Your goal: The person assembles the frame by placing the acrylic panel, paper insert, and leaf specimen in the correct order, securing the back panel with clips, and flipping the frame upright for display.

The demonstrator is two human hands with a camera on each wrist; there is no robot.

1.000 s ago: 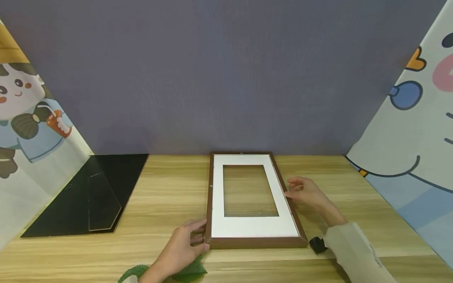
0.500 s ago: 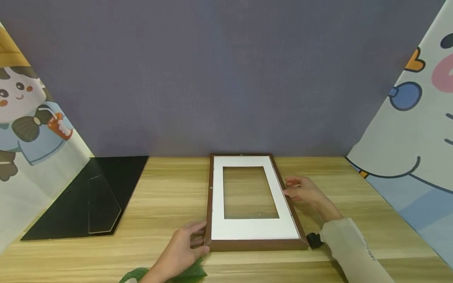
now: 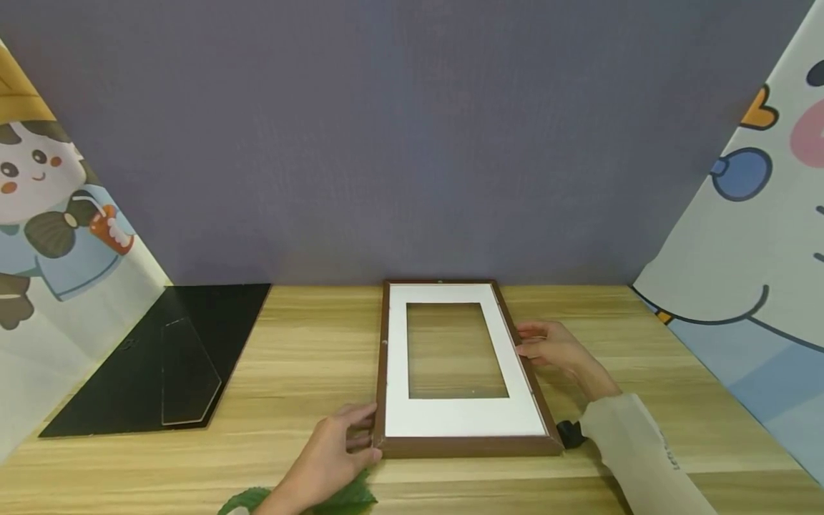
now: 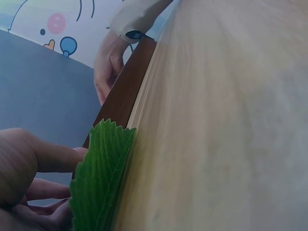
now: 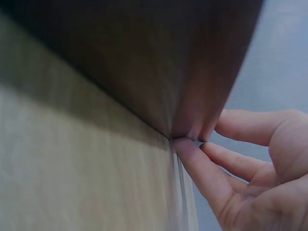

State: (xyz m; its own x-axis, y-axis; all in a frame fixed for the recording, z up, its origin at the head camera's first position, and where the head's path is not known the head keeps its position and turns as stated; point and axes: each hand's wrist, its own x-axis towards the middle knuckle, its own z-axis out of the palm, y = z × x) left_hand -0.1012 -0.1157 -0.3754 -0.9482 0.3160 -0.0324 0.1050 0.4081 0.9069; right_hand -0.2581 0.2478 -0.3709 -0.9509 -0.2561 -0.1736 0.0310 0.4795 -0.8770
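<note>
A brown picture frame with a white mat lies face down or up, I cannot tell which, in the middle of the table. The wood grain shows through the mat's window. My left hand holds the frame's near left corner, thumb at the front and fingers along the side. On the right side, my right hand holds the frame edge with its fingertips; the right wrist view shows fingers low against the edge. A green leaf lies by my left hand, partly hidden under it in the head view.
At the left lies a black backing board with a stand flap. A small black object is at the right cuff, near the frame's corner. A grey wall rises just behind the frame, with printed side panels.
My right hand has shifted slightly left, closer against the frame's side. The left hand and the frame stay in place; the head view has tilted a little.
</note>
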